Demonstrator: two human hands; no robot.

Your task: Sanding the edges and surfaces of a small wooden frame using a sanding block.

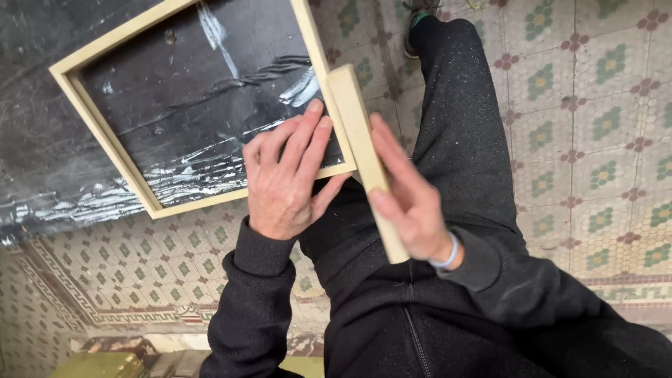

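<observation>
A pale wooden frame (105, 140) lies on a black, paint-smeared work surface (42, 126), its near right corner jutting over the edge. My left hand (287, 175) rests flat on that corner, fingers spread across the frame's lower rail. My right hand (413, 199) grips a loose pale wooden strip (353, 115), held at a slant against the frame's right corner. The strip's lower end passes behind my palm and comes out near my wrist.
Below is a patterned tile floor (595, 140) with green and maroon flowers. My dark trousers and a shoe (420, 21) fill the middle. A greenish object (98, 364) sits at the lower left by a worn border strip.
</observation>
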